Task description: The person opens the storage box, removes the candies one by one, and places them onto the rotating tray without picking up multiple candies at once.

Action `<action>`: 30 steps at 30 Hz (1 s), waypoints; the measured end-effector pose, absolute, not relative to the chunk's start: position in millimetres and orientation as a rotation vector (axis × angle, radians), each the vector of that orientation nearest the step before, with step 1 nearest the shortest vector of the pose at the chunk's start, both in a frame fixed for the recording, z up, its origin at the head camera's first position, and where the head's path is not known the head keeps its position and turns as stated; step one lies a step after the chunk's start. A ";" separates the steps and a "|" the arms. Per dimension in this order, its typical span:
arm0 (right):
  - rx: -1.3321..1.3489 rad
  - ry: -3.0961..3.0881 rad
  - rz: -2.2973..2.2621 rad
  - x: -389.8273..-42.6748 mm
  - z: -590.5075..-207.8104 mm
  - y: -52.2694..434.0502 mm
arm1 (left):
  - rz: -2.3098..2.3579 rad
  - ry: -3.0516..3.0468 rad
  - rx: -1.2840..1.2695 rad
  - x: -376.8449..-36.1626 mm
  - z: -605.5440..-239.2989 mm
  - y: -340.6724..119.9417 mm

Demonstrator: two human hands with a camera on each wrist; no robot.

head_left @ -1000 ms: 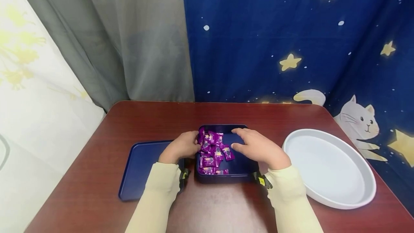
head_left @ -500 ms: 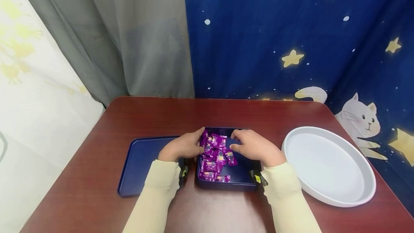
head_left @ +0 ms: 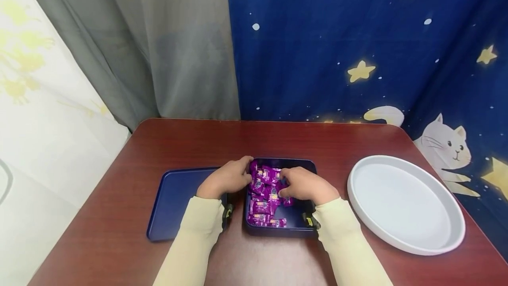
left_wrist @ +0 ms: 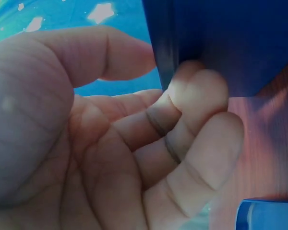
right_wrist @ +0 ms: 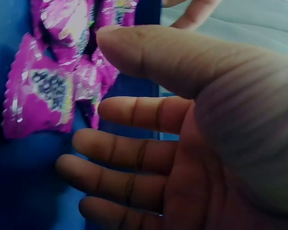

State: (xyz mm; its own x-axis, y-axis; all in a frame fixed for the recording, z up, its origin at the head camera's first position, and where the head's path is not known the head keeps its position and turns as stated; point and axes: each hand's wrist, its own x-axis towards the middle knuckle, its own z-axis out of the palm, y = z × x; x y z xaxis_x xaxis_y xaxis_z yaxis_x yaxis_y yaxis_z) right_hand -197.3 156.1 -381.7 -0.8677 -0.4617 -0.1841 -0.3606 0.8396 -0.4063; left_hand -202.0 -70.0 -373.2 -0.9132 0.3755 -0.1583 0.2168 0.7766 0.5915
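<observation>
Holding the box [head_left: 278, 232] at lower middle, your left fingers [left_wrist: 213, 153] likely steady it while loose right fingers [right_wrist: 129, 151] hang near candies [right_wrist: 41, 96].

Your head camera looks forward and down over the table [head_left: 190, 142], far enough back to catch the curtain [head_left: 293, 56]. Your left wrist camera sits close at your left hand [head_left: 225, 179], facing the box [head_left: 279, 232]; your right wrist camera, equally close at your right hand [head_left: 308, 184], faces candies [right_wrist: 41, 96] inside. All three share the box.
</observation>
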 end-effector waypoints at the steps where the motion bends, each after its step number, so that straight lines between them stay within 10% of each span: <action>1: -0.610 2.741 -0.520 -197.9 -383.2 156.1 | 0.858 2.703 0.459 -202.3 -373.5 -70.0; 30: -0.717 2.747 -0.333 -198.6 -385.9 153.3 | 0.915 2.740 0.372 -207.8 -380.2 -66.7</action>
State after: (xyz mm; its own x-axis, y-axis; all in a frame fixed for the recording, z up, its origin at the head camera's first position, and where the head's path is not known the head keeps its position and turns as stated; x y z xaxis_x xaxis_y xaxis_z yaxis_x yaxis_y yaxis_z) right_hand -198.6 153.3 -385.9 -0.8370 -0.5049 -0.2110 -0.4399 0.8501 -0.2895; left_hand -207.8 -66.7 -380.2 -0.9418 0.3083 -0.1343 0.1657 0.7732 0.6122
